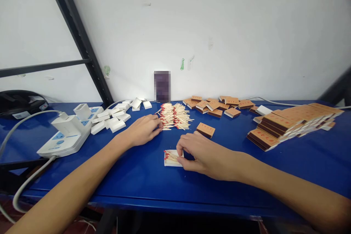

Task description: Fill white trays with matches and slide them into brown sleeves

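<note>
1. The right hand (201,153) grips the white tray (170,158) by its right end, near the front edge of the blue table (137,179) at 6 o'clock. A few red-tipped matches lie in it, so I judge it only partly filled.
2. The left hand (142,130), fingers curled, touches the match pile (175,116) at 12 o'clock from the tray. I cannot tell whether it pinches any matches.
3. Seemingly done: the stacked boxes (287,122) at 3 o'clock. Seemingly left: the empty trays (115,117) at 10 o'clock, the loose sleeves (214,105) at 1 o'clock, and one single sleeve (205,129) just beyond the right hand.
4. A power strip (65,135) sits at 9 o'clock, well apart. Nothing blocks the hands.
</note>
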`<state>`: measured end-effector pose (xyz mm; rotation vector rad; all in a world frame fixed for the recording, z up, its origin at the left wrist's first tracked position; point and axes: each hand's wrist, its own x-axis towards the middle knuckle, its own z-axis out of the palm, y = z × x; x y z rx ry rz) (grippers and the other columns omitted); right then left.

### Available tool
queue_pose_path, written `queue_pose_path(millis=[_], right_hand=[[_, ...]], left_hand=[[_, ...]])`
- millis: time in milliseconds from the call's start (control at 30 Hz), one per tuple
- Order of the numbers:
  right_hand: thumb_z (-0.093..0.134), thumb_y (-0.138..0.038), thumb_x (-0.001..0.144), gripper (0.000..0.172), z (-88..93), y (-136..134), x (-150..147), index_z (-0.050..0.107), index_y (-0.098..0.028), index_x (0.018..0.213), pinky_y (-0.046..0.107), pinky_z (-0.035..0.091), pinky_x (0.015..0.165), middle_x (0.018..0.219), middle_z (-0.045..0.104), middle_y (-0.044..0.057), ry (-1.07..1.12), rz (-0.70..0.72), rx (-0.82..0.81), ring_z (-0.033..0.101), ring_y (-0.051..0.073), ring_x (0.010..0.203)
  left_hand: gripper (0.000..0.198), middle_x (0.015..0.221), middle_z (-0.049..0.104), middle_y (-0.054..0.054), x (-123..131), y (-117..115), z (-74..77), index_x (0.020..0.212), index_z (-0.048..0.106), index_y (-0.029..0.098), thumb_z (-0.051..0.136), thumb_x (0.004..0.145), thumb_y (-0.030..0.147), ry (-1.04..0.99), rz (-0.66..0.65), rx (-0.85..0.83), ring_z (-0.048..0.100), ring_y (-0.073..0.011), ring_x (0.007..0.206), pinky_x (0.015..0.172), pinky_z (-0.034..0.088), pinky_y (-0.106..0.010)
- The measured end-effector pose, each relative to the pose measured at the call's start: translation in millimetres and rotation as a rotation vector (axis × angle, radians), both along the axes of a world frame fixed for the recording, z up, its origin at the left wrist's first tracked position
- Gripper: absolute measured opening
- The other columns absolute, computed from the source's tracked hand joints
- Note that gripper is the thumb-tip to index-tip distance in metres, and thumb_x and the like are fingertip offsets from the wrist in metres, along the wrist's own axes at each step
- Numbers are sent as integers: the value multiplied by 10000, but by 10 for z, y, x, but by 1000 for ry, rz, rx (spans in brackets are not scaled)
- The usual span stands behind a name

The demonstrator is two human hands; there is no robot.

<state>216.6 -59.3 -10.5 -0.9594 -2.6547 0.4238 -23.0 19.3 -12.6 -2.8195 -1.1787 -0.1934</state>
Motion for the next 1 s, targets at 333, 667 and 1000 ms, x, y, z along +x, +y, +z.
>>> queue_pose_path(millis=[333,667,1000], right_hand=[[482,-247,908,68,-21,247,116,515,-205,866,286,306,616,749,602,8,-19,-313,202,486,167,683],[469,-255,948,154,-142,517,210,596,-168,934,321,360,741,954,657,80,-192,-320,341,586,208,839],[462,-277,985,204,-142,563,110,625,-162,949,342,331,774,990,674,96,-260,-289,380,603,226,915]], left_hand=[[110,866,614,-18,-14,-116,144,870,620,193,524,841,237,-20,1,-282,544,-174,825,750,403,-284],[63,872,613,-10,59,-331,344,794,581,196,533,758,177,77,82,-375,547,-172,834,712,400,-265],[68,814,588,-9,2,-326,376,801,585,185,517,802,192,-29,-8,-375,523,-156,747,672,392,-260]])
